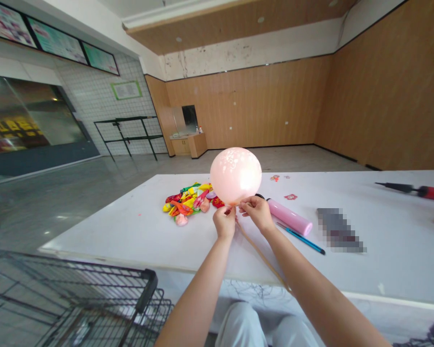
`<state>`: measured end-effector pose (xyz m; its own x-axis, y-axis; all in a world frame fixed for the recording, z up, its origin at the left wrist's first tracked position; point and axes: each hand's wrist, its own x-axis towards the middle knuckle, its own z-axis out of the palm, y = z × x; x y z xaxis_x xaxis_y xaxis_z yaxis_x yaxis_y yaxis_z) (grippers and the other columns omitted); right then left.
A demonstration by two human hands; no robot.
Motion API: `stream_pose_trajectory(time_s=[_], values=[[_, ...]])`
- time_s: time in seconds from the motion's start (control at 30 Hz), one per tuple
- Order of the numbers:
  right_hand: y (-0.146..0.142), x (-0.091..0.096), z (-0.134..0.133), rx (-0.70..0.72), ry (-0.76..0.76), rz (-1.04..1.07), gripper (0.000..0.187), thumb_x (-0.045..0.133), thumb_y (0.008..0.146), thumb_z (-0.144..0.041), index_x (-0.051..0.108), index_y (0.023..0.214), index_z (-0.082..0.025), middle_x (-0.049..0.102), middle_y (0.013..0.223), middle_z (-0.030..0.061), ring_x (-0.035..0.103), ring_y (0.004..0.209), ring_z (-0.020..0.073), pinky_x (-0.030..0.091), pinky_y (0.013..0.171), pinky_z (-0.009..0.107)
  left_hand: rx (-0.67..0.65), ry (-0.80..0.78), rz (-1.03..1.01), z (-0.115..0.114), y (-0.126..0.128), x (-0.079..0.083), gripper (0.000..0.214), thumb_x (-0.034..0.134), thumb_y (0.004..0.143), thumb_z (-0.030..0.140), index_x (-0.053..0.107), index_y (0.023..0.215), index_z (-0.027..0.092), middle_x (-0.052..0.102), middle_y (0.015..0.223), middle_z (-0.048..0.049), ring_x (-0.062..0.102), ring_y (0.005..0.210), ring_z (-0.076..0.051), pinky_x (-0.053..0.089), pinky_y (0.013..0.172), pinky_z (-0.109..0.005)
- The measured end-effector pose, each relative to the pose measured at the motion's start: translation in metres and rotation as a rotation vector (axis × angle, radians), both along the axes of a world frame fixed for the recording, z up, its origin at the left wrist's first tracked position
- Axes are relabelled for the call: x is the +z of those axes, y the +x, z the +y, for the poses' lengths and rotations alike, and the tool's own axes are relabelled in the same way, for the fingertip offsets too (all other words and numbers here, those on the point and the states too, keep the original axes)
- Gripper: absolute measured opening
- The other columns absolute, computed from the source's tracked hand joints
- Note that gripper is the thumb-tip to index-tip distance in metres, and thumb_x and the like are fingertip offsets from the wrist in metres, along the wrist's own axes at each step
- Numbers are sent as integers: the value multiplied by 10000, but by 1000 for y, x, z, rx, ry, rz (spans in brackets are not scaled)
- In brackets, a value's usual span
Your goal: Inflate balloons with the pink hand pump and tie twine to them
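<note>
An inflated pale pink balloon with white flower prints floats just above both of my hands. My left hand is closed, pinching the balloon's neck from below. My right hand is also closed, its fingers pinched at the neck beside the left. A thin tan stick or string runs from the neck down toward my lap. Both hands hover over the white table.
A heap of several uninflated coloured balloons lies behind my left hand. A pink pump, a blue pen and a blurred object lie to the right. A red pump sits far right. A black wire cart stands lower left.
</note>
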<state>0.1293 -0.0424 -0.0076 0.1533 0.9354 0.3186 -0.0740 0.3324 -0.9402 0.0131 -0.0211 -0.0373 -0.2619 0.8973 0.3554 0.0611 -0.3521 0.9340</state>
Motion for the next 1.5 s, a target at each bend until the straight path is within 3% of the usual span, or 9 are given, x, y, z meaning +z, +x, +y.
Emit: stream_pose_trajectory(time_s=[0.1,0.27,0.53,0.8,0.9,1.03,1.27,1.37,1.5], values=[[2,19,1,35,58,-48,287,727,659,-398,662,787,-149,692,678,52,669,657,182,551,588,282,-6,-29,-7,-1,1,1,143,694,691,268,636,596,177,591,499,-2,531,403,-137,407,442,-241],[3,43,-6,235,183,-60,387,661,746,-494,713,961,-177,707,1077,94,674,905,202,562,724,307,5,-59,-68,-5,1,8,94,666,694,219,651,608,185,583,478,6,540,400,-145,436,442,-252],[9,0,0,66,-60,40,384,723,640,-513,666,753,-150,702,732,65,660,656,171,523,533,249,12,-80,-87,-4,-1,9,106,662,687,226,649,587,191,578,480,1,553,409,-158,469,452,-278],[0,-6,4,60,135,-276,259,668,701,-357,736,837,-148,693,711,43,540,557,119,428,509,233,-33,-64,-84,-9,2,11,122,605,659,162,619,539,181,558,462,7,518,402,-139,417,412,-243],[-2,2,1,42,125,-474,233,628,736,-277,739,901,-155,681,661,22,544,558,121,396,528,224,-59,-46,-69,-13,4,16,156,570,627,95,597,498,178,548,453,10,492,398,-118,376,405,-219],[-6,18,-5,-61,69,-758,117,607,747,-235,700,749,-165,678,649,18,557,579,123,345,522,214,-54,-38,-52,-15,4,18,194,577,621,90,543,452,178,518,422,20,471,393,-107,341,402,-205],[-11,52,-3,-147,91,-894,96,585,772,-229,669,788,-185,710,787,26,607,663,139,368,551,220,-46,-21,19,-12,5,12,167,620,679,198,598,519,157,537,438,9,479,364,-106,368,398,-214],[-16,71,3,-113,151,-919,115,602,758,-202,698,821,-190,721,810,28,631,706,157,405,581,229,-42,-64,-36,-11,6,10,165,606,674,196,582,517,152,523,432,12,496,360,-117,384,380,-219],[-27,85,15,66,226,-869,201,601,733,-116,734,868,-183,736,921,44,664,730,163,479,654,241,-28,-43,-1,-10,6,8,192,585,679,193,556,493,157,507,417,15,513,359,-125,401,379,-220]])
